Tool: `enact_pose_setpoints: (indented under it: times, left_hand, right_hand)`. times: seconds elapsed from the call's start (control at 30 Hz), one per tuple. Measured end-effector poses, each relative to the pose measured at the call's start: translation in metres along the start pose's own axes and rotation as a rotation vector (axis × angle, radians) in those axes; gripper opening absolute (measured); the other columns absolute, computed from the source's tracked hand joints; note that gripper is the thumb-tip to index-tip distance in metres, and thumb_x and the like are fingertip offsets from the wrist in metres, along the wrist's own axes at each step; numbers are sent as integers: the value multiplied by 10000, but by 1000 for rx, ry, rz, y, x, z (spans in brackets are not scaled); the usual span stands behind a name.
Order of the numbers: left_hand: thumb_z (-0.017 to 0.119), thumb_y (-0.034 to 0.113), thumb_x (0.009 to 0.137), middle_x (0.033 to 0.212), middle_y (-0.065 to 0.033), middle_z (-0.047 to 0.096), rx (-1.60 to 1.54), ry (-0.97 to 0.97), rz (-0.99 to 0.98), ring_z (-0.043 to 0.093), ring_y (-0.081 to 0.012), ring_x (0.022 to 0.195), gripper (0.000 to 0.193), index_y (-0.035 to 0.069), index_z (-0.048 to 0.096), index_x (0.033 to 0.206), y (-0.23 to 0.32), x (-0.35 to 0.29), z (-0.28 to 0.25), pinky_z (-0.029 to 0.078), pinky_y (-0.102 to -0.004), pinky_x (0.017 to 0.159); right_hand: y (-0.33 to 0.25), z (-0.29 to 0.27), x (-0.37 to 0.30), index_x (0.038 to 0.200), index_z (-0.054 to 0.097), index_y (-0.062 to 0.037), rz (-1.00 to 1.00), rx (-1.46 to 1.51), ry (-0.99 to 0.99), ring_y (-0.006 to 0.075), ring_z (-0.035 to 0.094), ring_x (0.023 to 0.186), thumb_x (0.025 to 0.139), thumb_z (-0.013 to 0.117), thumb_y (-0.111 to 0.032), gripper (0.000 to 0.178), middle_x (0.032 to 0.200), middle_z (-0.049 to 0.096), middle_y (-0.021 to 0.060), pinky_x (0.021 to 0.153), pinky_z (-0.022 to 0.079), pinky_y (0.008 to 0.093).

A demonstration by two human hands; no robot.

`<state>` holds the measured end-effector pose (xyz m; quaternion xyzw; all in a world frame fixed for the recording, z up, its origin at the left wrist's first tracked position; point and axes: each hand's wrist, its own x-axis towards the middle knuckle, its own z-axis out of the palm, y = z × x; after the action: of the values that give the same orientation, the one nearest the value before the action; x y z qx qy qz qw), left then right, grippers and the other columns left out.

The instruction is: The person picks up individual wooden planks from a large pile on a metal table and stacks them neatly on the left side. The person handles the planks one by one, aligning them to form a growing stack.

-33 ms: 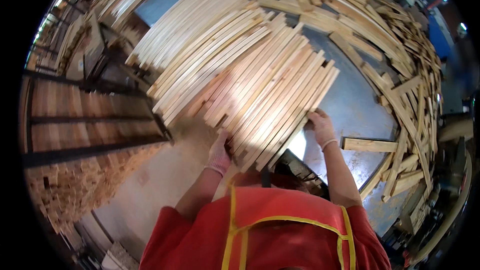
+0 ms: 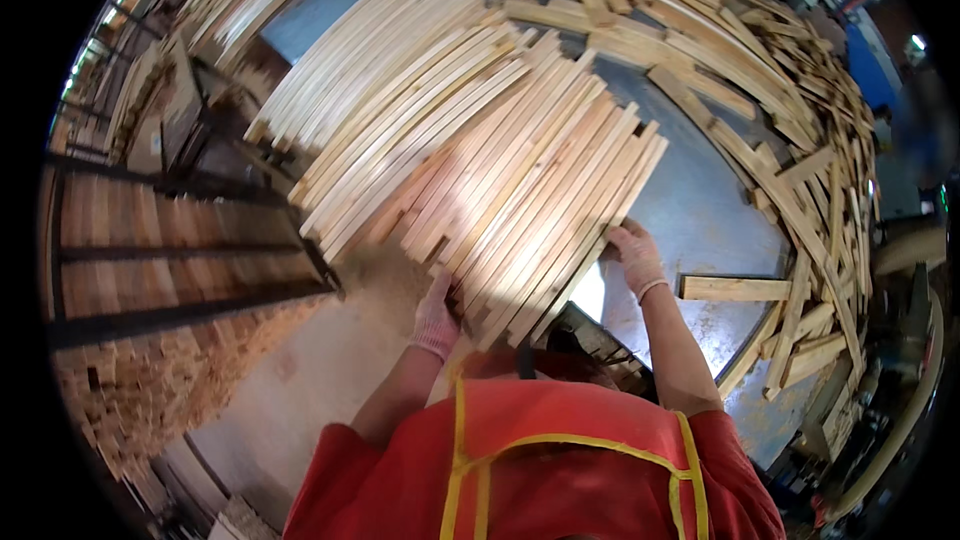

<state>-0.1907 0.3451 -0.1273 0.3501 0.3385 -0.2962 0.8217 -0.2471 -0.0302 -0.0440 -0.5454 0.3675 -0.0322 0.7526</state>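
Scarcely shifted from the preceding frame, a white-gloved left hand (image 2: 436, 320) and white-gloved right hand (image 2: 638, 258) grip opposite sides of long, pale wooden strips (image 2: 530, 200) before a yellow-trimmed red apron (image 2: 570, 412), apparently keeping the row together.

The left hand (image 2: 436, 322), in a pale pinkish glove, reaches forward with one digit stretched out ahead of it, the others mostly hidden on its inner side, and from its wrist (image 2: 430, 344) the bare left forearm (image 2: 398, 388) slants back and outward. Well to its right and farther forward, the gloved right hand (image 2: 640, 260) angles inward, its fingers (image 2: 622, 234) bent toward the left hand's side, while the bare right forearm (image 2: 682, 352) runs back and slightly outward behind it. Both arms are extended in front of the body, and how tightly either hand closes cannot be told.
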Motion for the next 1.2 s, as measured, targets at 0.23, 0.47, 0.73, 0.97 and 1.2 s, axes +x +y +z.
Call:
enact_pose_setpoints:
  times: [0.23,0.47,0.73,0.97,1.2]
  left_hand:
    - [592,621,1056,1051,-76,715,712,-62,306,681,-269,930,590,87,681,1288,63,-100,68,554,-420,913]
    - [424,657,1094,1169,-153,719,760,-170,-137,687,-284,1062,774,-24,607,1414,134,-90,209,572,-416,905]
    - [581,536,1046,1348,-202,687,1828,-369,178,680,-307,1209,752,39,474,1600,94,5,295,533,-406,1049]
    - [665,386,974,1616,-198,516,2198,-136,523,482,-403,1491,841,103,328,1691,81,-35,276,405,-484,1203]
    - [681,403,946,1657,-132,422,2516,446,1143,399,-349,1522,844,150,340,1676,163,11,134,295,-547,1265]
  right_hand:
    - [21,-97,-12,1387,656,23,-96,-247,107,146,646,1048,944,715,-128,472,1100,721,61,934,517,290]
    - [-65,-248,61,1481,585,-27,-687,-1089,530,356,680,1199,888,782,-171,642,1285,709,214,1058,522,447]
    - [-181,-360,77,1531,515,-95,-107,-1767,729,373,619,1284,743,907,-405,933,1525,559,168,1063,527,476]
    - [-188,-324,48,1368,703,-70,102,-1692,148,350,734,1119,773,875,-447,726,1184,769,192,950,569,455]
    - [-79,-269,-8,1278,669,93,12,-594,100,217,645,865,968,685,-473,645,988,711,102,812,549,366]
